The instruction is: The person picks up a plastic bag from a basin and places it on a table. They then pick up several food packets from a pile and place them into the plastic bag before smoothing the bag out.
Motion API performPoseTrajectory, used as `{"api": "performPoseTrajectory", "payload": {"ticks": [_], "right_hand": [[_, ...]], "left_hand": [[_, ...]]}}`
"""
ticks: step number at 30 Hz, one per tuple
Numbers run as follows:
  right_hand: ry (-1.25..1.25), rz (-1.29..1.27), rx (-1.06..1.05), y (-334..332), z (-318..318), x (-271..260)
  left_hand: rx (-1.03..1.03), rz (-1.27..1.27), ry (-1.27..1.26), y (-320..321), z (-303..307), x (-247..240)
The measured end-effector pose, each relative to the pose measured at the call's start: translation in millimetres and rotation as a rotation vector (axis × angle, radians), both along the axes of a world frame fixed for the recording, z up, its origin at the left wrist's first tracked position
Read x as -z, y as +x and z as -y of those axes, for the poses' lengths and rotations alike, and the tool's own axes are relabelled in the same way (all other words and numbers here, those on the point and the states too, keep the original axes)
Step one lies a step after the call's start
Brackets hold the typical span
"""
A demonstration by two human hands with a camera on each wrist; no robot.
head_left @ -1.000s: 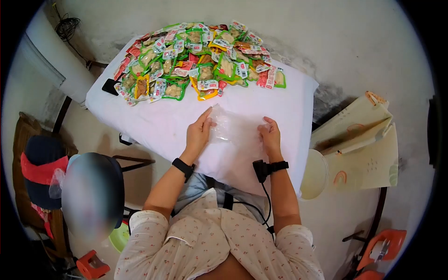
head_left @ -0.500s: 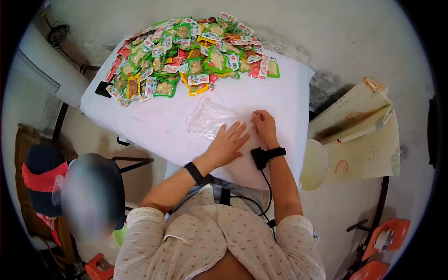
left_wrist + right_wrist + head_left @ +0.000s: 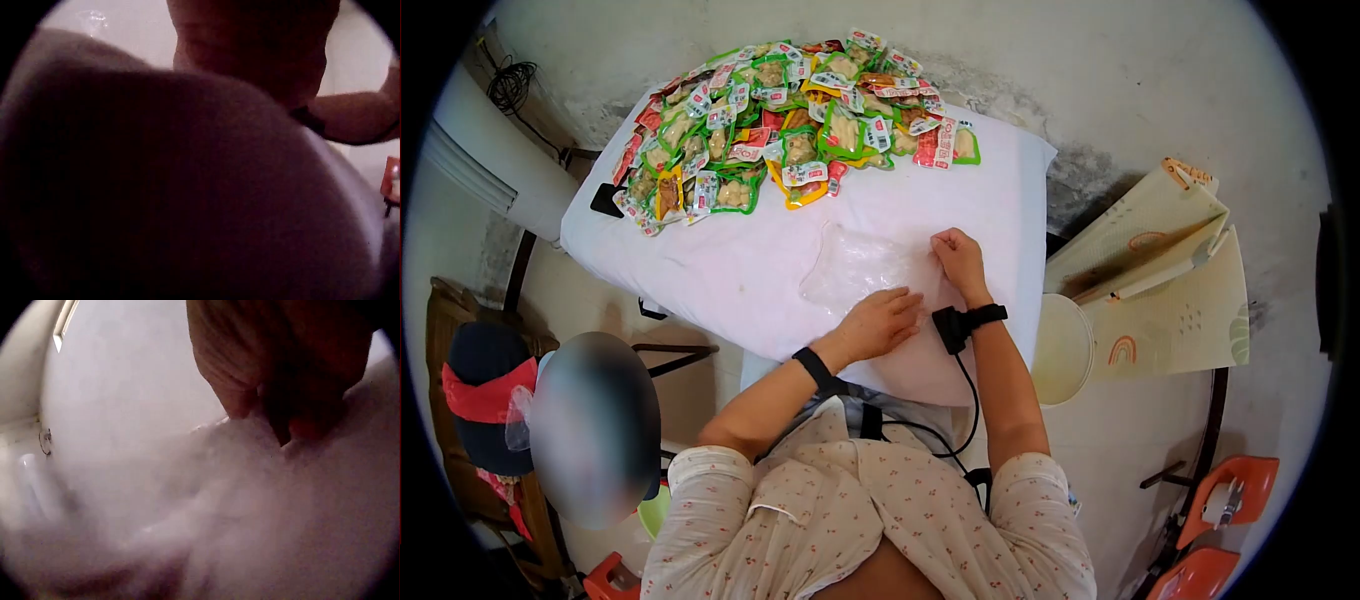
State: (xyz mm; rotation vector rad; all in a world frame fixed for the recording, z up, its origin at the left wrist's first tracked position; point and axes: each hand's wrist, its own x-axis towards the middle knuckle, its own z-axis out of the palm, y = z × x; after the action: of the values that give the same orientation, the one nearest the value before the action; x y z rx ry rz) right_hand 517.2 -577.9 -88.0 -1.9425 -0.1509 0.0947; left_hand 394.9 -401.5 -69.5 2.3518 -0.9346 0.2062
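A clear plastic bag [image 3: 852,262] lies flat on the white-covered table [image 3: 730,285], its surface wrinkled and shiny. At the bag's right end, my right hand [image 3: 962,262] pinches the edge between thumb and fingers; the right wrist view shows the film [image 3: 206,487] spreading out from the fingertips [image 3: 240,403]. My left hand [image 3: 883,320] rests on the near side of the bag, palm down, fingers pointing right and lightly bent. In the left wrist view the dark back of the hand [image 3: 250,50] hides most of the bag.
A large heap of sealed food packets [image 3: 800,130] covers the table's far side, with a black phone-like object [image 3: 607,200] at its left. A round pale bin [image 3: 1062,350] and a folded patterned mat [image 3: 1170,290] stand to the right. A cable [image 3: 975,405] hangs from the right wrist.
The bag has gone from being held up between both hands to lying on the table. My left hand has moved right and down onto it, its spread fingers drawing together; the right keeps its pinch.
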Motion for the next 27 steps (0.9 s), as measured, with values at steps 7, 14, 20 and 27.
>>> {"api": "performPoseTrajectory", "payload": {"ticks": [7, 14, 20, 27], "right_hand": [[-0.121, 0.055, 0.193, -21, 11, -8], [-0.17, -0.12, 0.118, -107, 2, -39], [-0.108, 0.13, 0.049, -100, -11, -19], [-0.088, 0.307, -0.032, -75, -5, -12]], "left_hand": [[-0.152, -0.171, -0.119, 11, -25, -29], [-0.79, 0.254, -0.15, 40, -75, -32], [-0.793, -1.003, -0.686, 83, -124, -28], [-0.571, -1.041, -0.652, 91, -130, -16]]}}
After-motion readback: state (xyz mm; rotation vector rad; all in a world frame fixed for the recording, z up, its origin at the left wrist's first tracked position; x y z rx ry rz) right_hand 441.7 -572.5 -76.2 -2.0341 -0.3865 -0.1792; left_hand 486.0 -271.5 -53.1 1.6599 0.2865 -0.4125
